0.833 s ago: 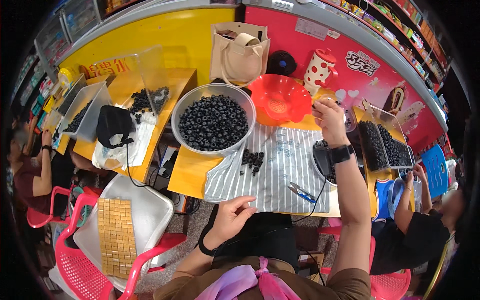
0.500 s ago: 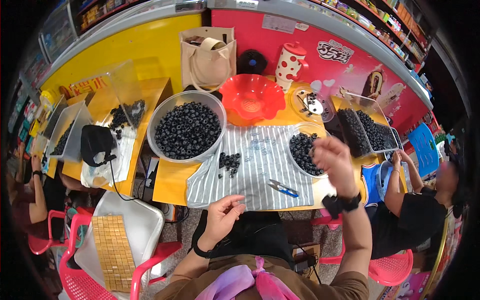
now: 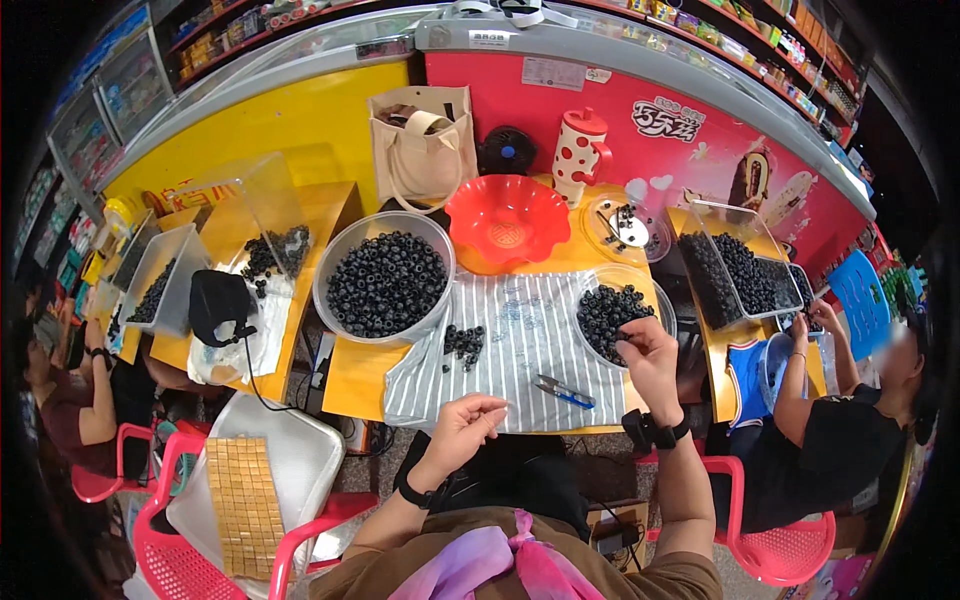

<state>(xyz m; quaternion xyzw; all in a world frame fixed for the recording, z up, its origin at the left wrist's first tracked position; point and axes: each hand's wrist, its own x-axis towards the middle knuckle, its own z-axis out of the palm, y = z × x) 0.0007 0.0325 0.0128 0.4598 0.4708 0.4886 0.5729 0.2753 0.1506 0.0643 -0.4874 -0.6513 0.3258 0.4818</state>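
Reaching into the small bowl [image 3: 655, 300] of dark beads [image 3: 608, 312] at the right of the striped cloth [image 3: 520, 350], the right hand [image 3: 648, 350] curled its fingers down over the beads, apparently pinching some; whether it gripped any could not be told. A careless lift might have tipped the bowl or scattered beads over the near table edge. The left hand [image 3: 462, 428] hovered at the cloth's near edge, fingertips pinched together as if holding something too fine to see. Blue snips [image 3: 562, 391] lay between the hands.

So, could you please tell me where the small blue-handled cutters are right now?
The small blue-handled cutters lie on the striped grey cloth, toward its right near edge, just left of the right hand.
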